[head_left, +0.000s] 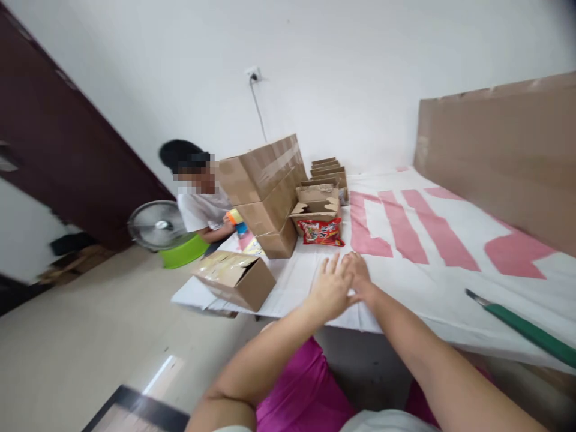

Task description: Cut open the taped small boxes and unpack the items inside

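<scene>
My left hand (pixel 332 289) is held over the white-covered table near its front edge, fingers spread and nothing in them. It touches and partly overlaps my right hand (pixel 359 273), whose fingers are mostly hidden and blurred, so their pose is unclear. Just beyond both hands, a red snack packet (pixel 320 232) leans against a small open cardboard box (pixel 315 207). To the left lies a taped cardboard carton (pixel 234 277) with a gap at its flap, close to the table edge. A green-handled cutter (pixel 524 329) rests at the right.
Stacked taped cartons (pixel 270 207) stand beyond the carton, with a row of open boxes (pixel 330 171) behind. A large cardboard sheet (pixel 499 156) edges the table's right side. Red patches mark the white cover (pixel 373 312). Another person (pixel 204 210) sits left, near a fan (pixel 157 225).
</scene>
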